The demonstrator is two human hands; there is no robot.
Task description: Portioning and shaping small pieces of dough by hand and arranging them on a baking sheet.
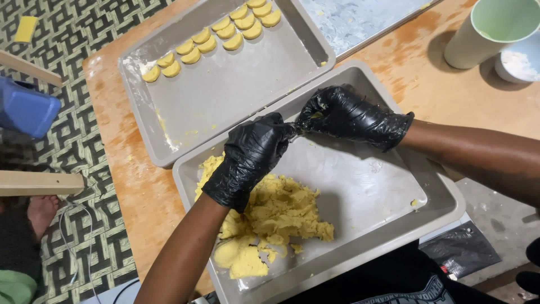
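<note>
Both my hands wear black gloves and meet above the near grey tray (394,219). My left hand (253,157) is closed on a small metal utensil (296,130) whose tip points to my right hand (349,115). That hand is curled around a small piece of yellow dough (315,116) at the utensil's end. A lump of yellow dough (275,217) lies in the near tray below my left hand. The far grey tray (236,95) carries two rows of several shaped dough pieces (225,34) along its far edge.
A pale green cup (484,34) and a small bowl of white powder (520,62) stand at the far right of the wooden table (129,180). A floured board (360,19) lies behind the trays. A blue object (25,110) and a patterned floor mat (73,62) are at the left.
</note>
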